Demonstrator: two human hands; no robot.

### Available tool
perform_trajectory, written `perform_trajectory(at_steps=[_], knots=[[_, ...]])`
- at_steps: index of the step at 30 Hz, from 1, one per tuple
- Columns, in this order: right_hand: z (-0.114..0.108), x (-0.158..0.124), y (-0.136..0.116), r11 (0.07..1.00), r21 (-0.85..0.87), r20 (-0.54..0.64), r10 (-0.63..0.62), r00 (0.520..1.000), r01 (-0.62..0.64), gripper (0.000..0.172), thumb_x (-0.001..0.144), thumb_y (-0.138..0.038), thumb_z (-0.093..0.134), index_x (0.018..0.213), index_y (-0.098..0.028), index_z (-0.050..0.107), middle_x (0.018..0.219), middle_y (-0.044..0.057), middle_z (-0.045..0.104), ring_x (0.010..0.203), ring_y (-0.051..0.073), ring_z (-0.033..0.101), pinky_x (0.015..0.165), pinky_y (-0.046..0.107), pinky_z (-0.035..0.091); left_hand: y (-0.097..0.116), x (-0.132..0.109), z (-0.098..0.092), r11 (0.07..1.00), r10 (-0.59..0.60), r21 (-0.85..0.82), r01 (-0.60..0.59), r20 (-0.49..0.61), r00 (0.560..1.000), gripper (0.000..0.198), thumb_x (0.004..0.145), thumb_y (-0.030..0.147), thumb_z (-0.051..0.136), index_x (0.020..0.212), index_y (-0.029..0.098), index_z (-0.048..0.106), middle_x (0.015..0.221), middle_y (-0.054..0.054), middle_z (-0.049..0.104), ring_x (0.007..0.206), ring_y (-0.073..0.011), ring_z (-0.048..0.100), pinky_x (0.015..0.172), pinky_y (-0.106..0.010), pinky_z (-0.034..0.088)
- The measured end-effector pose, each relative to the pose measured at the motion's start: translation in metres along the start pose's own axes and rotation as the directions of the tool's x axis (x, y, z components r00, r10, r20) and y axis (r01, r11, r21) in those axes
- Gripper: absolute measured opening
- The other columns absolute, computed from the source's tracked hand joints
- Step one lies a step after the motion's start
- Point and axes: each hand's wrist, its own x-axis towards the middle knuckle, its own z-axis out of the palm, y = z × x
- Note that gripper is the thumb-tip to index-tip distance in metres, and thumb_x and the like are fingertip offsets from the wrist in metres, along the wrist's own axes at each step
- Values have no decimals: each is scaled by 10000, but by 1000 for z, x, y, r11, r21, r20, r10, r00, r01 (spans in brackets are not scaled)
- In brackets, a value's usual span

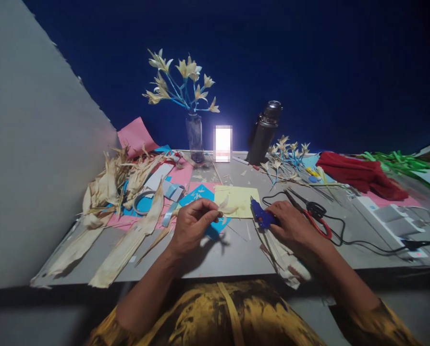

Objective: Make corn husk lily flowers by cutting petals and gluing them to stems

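Between the fingertips of my left hand is a small pale husk flower, its petals pointing right over a yellow paper. My right hand is closed around a blue glue gun, whose nozzle points up and away near the yellow paper's right edge. Under the left hand, a blue paper with pale scraps on it is partly covered. A folded strip of pale cloth or husk lies below the glue gun.
Dried husks pile at left. A glass vase of husk flowers and a dark flask stand at the back. Scissors, a black cord and a power strip lie right. A bright, pixelated rectangle glows at the back.
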Motion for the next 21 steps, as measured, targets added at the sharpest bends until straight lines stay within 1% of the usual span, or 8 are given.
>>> perform_trajectory(at_steps=[3,6,8,10,12,14,17,21], knots=[[-6,-2,-8,998,58,-78,-9,997,13,327,809,-188,613,1133,-187,660,1172,141,620,1086,303,547,941,443,429,2,-3,3,999,28,-30,-26,50,998,95,789,244,690,763,164,646,672,1,650,602,-119,585,600,-244,481],[-21,-2,-30,943,330,-174,24,984,36,218,882,-261,589,1069,-207,686,1129,119,662,1056,279,588,940,430,445,5,-6,9,998,43,-58,-36,138,990,103,801,246,689,762,161,646,711,-12,658,635,-123,595,618,-244,477],[-30,0,-48,802,596,-118,33,992,44,206,924,-337,566,1017,-209,698,1038,84,693,947,232,632,866,362,479,8,-8,15,998,34,-67,-20,215,976,99,801,239,693,759,161,650,725,-15,662,653,-123,598,629,-238,472],[-34,3,-62,641,767,-51,20,998,27,255,935,-398,561,991,-195,704,945,63,698,861,202,640,801,316,486,10,-9,19,998,16,-70,4,283,959,105,800,244,700,758,157,659,724,-19,667,658,-125,598,636,-239,469],[-34,7,-71,517,856,-19,19,1000,6,298,921,-440,582,977,-175,706,856,52,688,796,187,628,752,294,483,9,-10,22,998,-2,-64,23,320,947,119,789,255,713,758,149,670,712,-26,669,650,-131,596,635,-244,469],[-32,10,-74,450,893,-11,33,999,-5,300,888,-449,632,942,-164,710,817,46,681,757,178,612,718,280,477,8,-10,22,998,-17,-49,36,334,942,126,778,258,725,759,142,680,702,-31,672,649,-136,596,639,-249,469],[-34,11,-78,436,900,-4,30,1000,-10,269,844,-430,689,882,-165,716,820,42,683,737,169,598,687,265,465,5,-12,19,998,-27,-36,43,351,936,124,775,258,728,760,139,696,709,-37,684,659,-142,604,653,-256,473],[-42,12,-84,475,880,21,-13,1000,-12,247,846,-403,690,830,-159,721,777,43,681,706,162,591,664,261,454,6,-13,16,999,-21,-22,31,361,933,117,778,253,725,762,137,711,710,-38,692,656,-139,603,657,-258,472]])
